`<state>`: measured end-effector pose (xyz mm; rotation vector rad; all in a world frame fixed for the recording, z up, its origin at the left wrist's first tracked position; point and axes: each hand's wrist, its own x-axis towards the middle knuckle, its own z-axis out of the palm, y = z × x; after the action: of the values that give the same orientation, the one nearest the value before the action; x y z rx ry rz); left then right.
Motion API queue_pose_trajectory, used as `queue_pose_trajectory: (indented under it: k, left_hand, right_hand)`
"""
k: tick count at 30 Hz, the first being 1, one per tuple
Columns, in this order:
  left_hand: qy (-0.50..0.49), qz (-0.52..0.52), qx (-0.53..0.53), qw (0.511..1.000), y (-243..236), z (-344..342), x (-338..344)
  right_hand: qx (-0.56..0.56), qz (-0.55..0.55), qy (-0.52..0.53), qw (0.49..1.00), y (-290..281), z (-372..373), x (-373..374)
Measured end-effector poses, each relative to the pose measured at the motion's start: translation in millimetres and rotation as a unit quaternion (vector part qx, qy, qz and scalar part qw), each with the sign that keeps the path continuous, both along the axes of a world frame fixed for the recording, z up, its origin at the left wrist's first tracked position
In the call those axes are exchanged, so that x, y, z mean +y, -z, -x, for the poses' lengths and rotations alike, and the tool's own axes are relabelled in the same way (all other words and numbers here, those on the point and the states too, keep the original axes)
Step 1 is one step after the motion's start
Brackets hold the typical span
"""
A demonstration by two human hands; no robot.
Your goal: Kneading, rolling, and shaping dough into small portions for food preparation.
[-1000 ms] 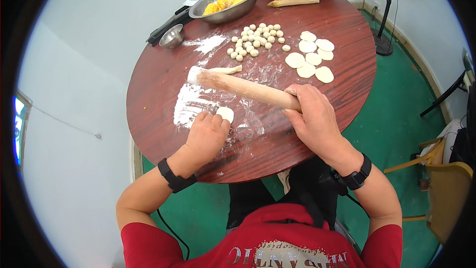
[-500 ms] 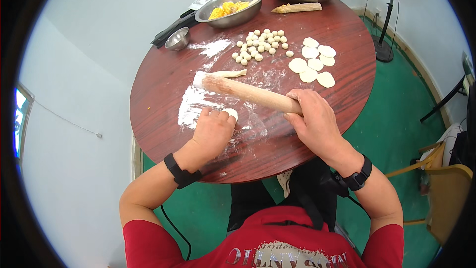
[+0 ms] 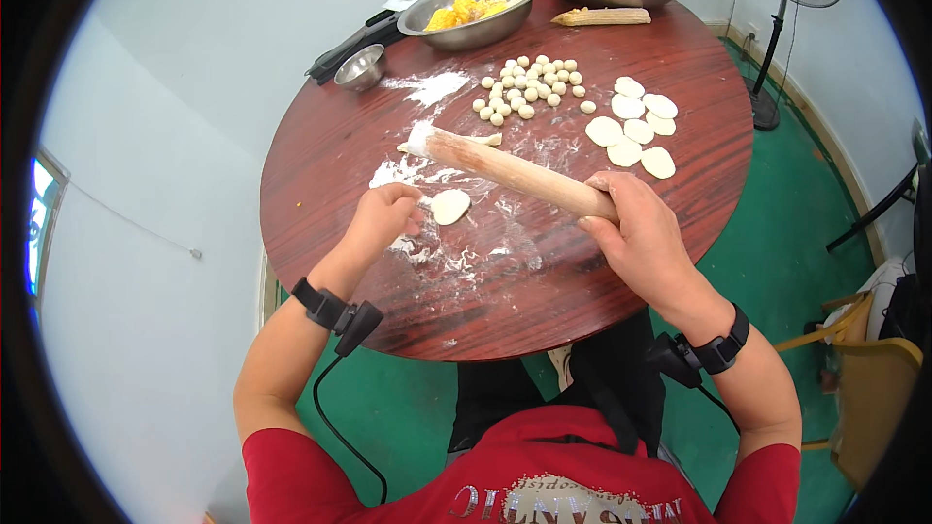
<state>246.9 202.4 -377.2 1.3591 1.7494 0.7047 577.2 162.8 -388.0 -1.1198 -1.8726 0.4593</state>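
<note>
- gripping the rolling pin [image 3: 519, 173] at its near end with my right hand [image 3: 641, 223]: stiff, round wood, probably weighty, well held there.
- my left hand [image 3: 381, 220] sits half-curled beside the dough disc [image 3: 450, 207]; i cannot tell whether it pinches.
- that disc lies on the floury table [image 3: 325, 170]: thin, soft, likely tearable, so i'd take its rim gently.
- beyond: matte dough balls [image 3: 531, 90], flat pale rounds [image 3: 604, 131].
</note>
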Motion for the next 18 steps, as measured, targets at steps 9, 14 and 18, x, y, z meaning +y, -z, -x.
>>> queue_pose_trajectory:
  k: [9,14,18]
  left_hand:
    - [0.336,-0.223,0.399,0.823,19,-21,-38]
    - [0.354,-0.222,0.413,0.809,15,-20,-60]
    - [0.342,-0.212,0.362,0.841,-2,-3,-67]
  right_hand:
    - [-0.058,0.022,-0.003,0.998,-5,12,15]
    - [-0.113,0.036,-0.021,0.993,0,25,24]
    - [-0.186,0.012,-0.039,0.982,10,36,42]
